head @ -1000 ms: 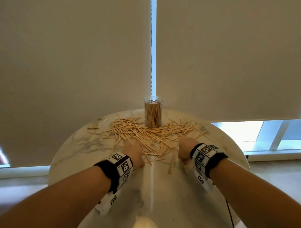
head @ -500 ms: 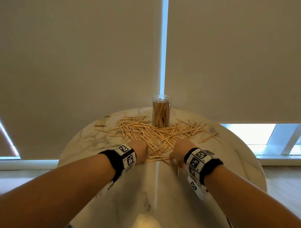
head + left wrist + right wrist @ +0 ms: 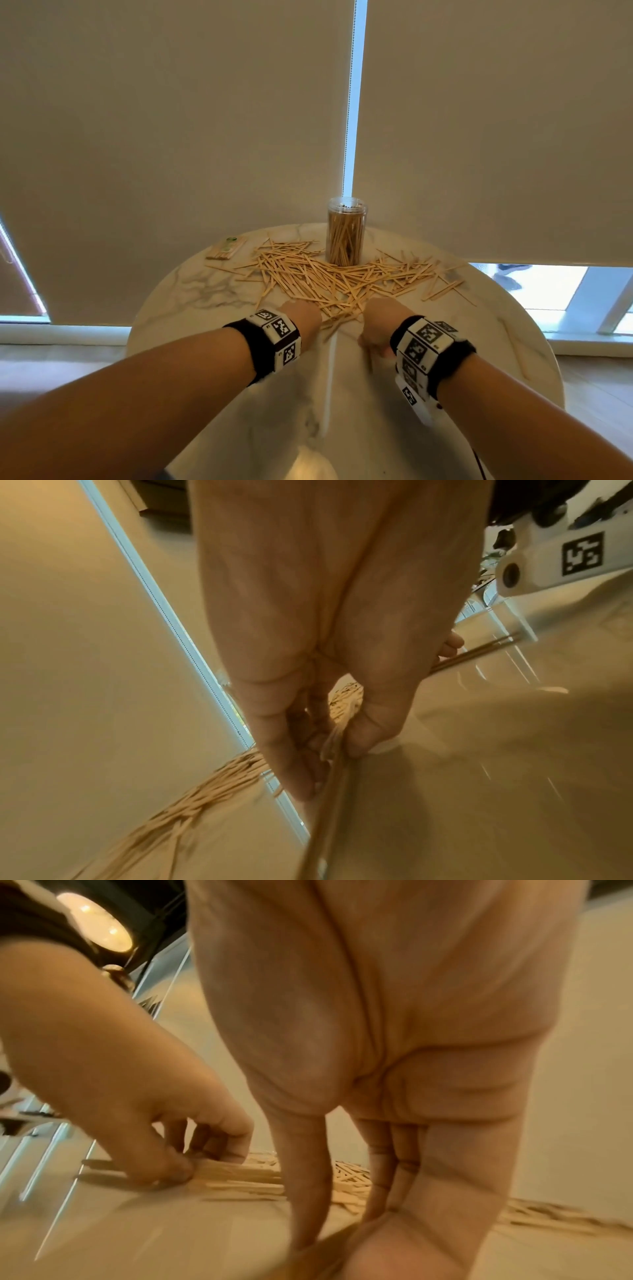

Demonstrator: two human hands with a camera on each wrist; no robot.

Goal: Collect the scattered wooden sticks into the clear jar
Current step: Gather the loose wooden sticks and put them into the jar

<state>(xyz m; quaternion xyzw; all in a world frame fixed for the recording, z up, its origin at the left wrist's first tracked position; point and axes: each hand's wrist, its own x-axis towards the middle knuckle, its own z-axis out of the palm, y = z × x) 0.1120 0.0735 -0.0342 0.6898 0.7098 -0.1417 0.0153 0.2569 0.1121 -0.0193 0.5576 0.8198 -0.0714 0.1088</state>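
A clear jar, packed with upright wooden sticks, stands at the far side of the round marble table. In front of it spreads a wide pile of loose sticks. My left hand is at the pile's near edge and pinches a few sticks between thumb and fingers. Close beside it, my right hand points its fingers down and grips a small bundle of sticks. In the right wrist view that bundle is a blur at the bottom.
A small flat packet of sticks lies at the table's far left. Pale roller blinds hang right behind the jar, with a bright gap between them. The near half of the table is bare marble.
Both hands have drawn closer together at the pile's near edge. The sticks in my right hand now lie mostly hidden under it. The head view has shifted, so the jar sits further right.
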